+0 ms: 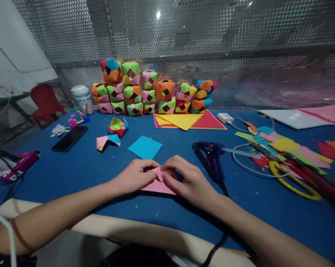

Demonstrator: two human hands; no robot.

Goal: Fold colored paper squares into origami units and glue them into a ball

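Near the front of the blue table, my left hand [135,176] and my right hand [185,178] both pinch a pink sheet of paper [158,187]. Part of its far edge is folded up into a small flap between my fingertips. My fingers cover the sheet's sides. Just beyond my hands lies a flat blue paper square [145,147]. Left of it are a folded pink and blue paper piece [108,142] and a partly joined multicoloured paper shape [117,127]. A blue glue gun [212,157] with a lit red light rests right of my right hand.
Stacked colourful paper balls [132,94] line the back by the perforated metal wall. Yellow-handled scissors [292,185], paper scraps [295,146] and a white cable lie on the right. A phone [69,139], a white bottle [83,100] and a purple object [15,167] are on the left.
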